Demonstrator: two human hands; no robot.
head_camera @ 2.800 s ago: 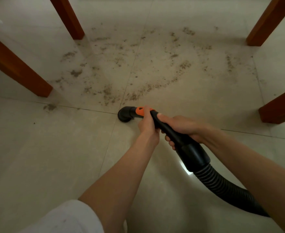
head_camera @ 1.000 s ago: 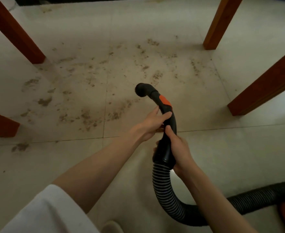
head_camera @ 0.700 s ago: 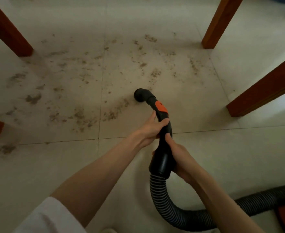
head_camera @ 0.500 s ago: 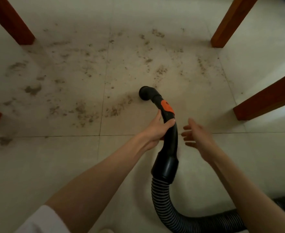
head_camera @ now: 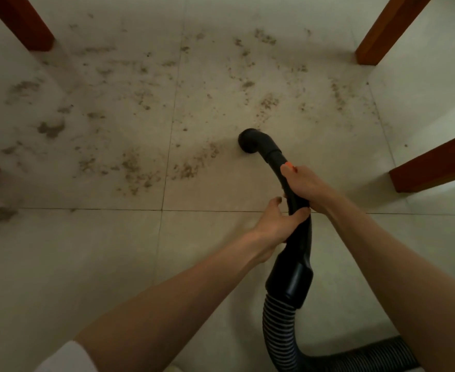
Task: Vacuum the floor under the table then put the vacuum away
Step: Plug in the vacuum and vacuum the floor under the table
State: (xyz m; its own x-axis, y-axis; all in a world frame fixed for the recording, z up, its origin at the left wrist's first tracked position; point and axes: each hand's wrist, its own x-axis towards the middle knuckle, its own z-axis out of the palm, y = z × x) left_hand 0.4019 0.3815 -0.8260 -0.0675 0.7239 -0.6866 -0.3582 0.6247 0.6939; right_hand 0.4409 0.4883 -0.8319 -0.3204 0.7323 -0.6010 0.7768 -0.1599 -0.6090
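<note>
Floor (head_camera: 92,264) of pale tiles fills the view, its grout lines crossing near the middle, and dirt (head_camera: 135,167) lies scattered in brown clumps and specks over the far tiles, thickest to the left and ahead of the nozzle. Four reddish-brown legs (head_camera: 392,28) of the counter stand at the edges, two at the top corners and two cut off at the left and right sides, with the dirty patch between them. Ribbed black hose (head_camera: 280,334) curves up from the lower right edge into a thick black cuff, which narrows to the curved wand (head_camera: 298,237). Left hand (head_camera: 277,224) grips the wand from the left at mid-length, fingers curled round it and thumb over the top. Right hand (head_camera: 306,186) grasps the wand just beyond, farther from the person, its thumb lying along the top beside a small orange switch (head_camera: 288,165). Nozzle (head_camera: 250,142), a bent black end, points down and left, at the floor or just above it, beside a streak of dirt. White sleeve (head_camera: 68,358) shows at the bottom left.
</note>
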